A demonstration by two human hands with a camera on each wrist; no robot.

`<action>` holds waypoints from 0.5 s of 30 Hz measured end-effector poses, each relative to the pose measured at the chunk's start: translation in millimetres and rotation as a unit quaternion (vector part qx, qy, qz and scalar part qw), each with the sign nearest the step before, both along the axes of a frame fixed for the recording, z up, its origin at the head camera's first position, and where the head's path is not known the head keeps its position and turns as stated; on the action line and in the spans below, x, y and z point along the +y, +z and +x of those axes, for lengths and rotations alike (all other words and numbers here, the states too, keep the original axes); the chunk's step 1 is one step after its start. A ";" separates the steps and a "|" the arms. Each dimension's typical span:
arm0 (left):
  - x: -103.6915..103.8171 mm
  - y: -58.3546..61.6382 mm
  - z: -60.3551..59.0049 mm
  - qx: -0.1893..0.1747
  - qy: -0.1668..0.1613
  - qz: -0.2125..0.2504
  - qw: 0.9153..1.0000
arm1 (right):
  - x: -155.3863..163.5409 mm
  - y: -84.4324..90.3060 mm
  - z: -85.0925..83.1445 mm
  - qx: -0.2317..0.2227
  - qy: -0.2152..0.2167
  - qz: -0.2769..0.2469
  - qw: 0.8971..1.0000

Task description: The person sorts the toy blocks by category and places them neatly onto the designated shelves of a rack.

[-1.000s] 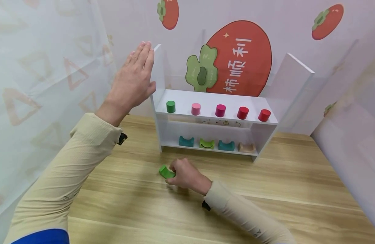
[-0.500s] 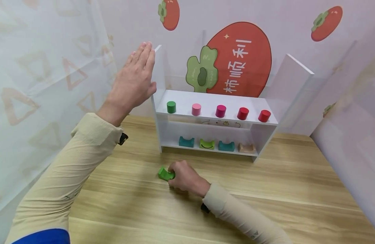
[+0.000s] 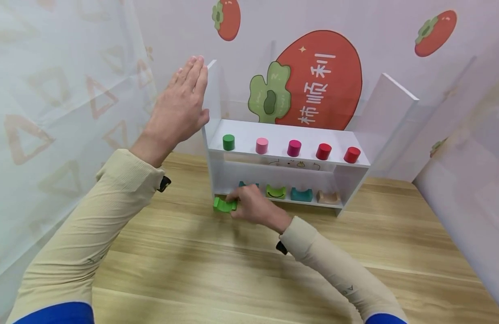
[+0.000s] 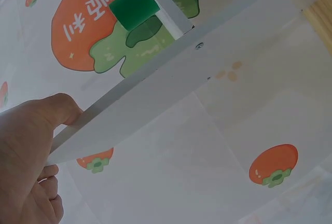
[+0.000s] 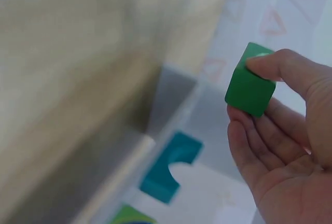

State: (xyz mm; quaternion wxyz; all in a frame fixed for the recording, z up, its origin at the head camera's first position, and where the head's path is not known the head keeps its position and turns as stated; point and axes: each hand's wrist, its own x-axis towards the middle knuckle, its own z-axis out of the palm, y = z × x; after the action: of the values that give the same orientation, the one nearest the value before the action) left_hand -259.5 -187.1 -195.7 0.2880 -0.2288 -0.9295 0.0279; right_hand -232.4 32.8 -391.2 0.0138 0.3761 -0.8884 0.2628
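Note:
My right hand (image 3: 255,204) pinches a bright green arch-shaped block (image 3: 224,205) between thumb and fingers, at the front left of the white toy shelf (image 3: 334,135). The right wrist view has the thumb on one face of the block and fingers under the other. My left hand (image 3: 176,105) grips the shelf's left side panel (image 4: 129,99), its thumb at the panel's edge and fingers on the outer side. Behind my right hand, a teal arch block (image 5: 171,167) on the lower board is partly hidden. Beside it sit a lime arch block (image 3: 276,192), another teal one (image 3: 301,194) and a beige one (image 3: 328,197).
Along the upper board stand a green cylinder (image 3: 229,142), a pink one (image 3: 262,145), a magenta one (image 3: 294,148) and two red ones (image 3: 324,151). The right side panel (image 3: 389,108) rises above the boards. A wood-grain table (image 3: 184,270) lies beneath, with printed sheeting behind.
My right hand has lifted the green arch block from the table and carried it toward the shelf's lower left corner. My left hand stays on the side panel.

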 end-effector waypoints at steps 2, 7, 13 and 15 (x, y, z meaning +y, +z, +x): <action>-0.4 0.0 -0.2 0.000 -0.001 0.002 1.000 | -0.3 9.1 -7.2 0.006 0.002 0.005 1.000; -1.1 -0.6 -0.3 0.003 -0.001 0.002 1.000 | -1.8 23.0 -25.4 -0.006 -0.003 0.016 1.000; -0.7 -1.0 0.5 0.005 0.000 -0.001 1.000 | -4.0 24.7 -45.3 -0.015 -0.013 0.022 1.000; -0.6 -1.3 0.6 0.007 0.000 -0.001 1.000 | -4.6 23.6 -51.3 -0.018 -0.013 0.019 1.000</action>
State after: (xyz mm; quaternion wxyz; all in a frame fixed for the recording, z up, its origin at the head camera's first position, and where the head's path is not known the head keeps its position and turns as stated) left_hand -258.9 -187.7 -197.1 0.2946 -0.2288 -0.9273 0.0305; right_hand -283.8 28.1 -367.6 -0.0059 0.3599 -0.8983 0.2520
